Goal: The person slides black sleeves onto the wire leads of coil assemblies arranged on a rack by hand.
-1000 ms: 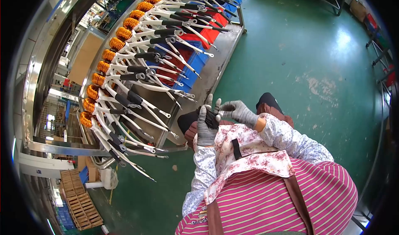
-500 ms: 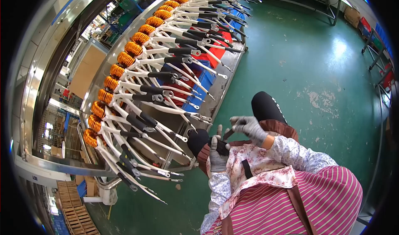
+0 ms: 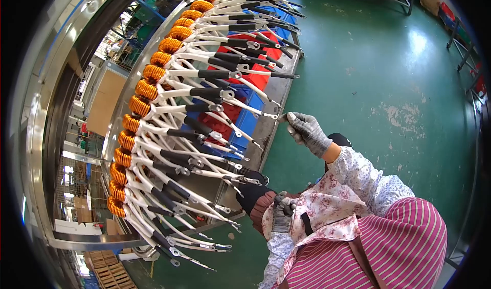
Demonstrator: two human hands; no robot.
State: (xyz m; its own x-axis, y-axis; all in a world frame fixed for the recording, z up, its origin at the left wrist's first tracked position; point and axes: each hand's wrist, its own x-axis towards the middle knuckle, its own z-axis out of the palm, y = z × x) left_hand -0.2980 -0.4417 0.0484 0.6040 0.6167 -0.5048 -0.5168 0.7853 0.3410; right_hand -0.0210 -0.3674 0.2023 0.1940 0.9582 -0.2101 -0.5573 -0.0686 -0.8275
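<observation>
My right hand (image 3: 309, 131), in a grey glove, is raised beside the rack. Its thumb and forefinger pinch a short dark tube piece (image 3: 283, 118), close to the ring lug (image 3: 271, 116) on the end of a white cable. I cannot tell whether the piece touches the lug. Lower down, my gloved left hand (image 3: 283, 212) is curled closed near my lap around small black pieces, mostly hidden by the fingers. A row of orange wound coils (image 3: 147, 89) runs along the rack, with white leads ending in black sleeves (image 3: 176, 157) and metal lugs pointing towards me.
Beneath the leads, red bins (image 3: 258, 78) and blue bins (image 3: 251, 101) stand on the metal cart (image 3: 279, 97). A steel frame (image 3: 97, 240) borders the left side. Green floor (image 3: 353, 59) stretches to the right, where further racks stand. Stacked wooden slats (image 3: 110, 268) lie at lower left.
My right hand has moved up and away from my left hand to a cable end, carrying the small dark piece. My left hand has lowered slightly and its fingers have curled in.
</observation>
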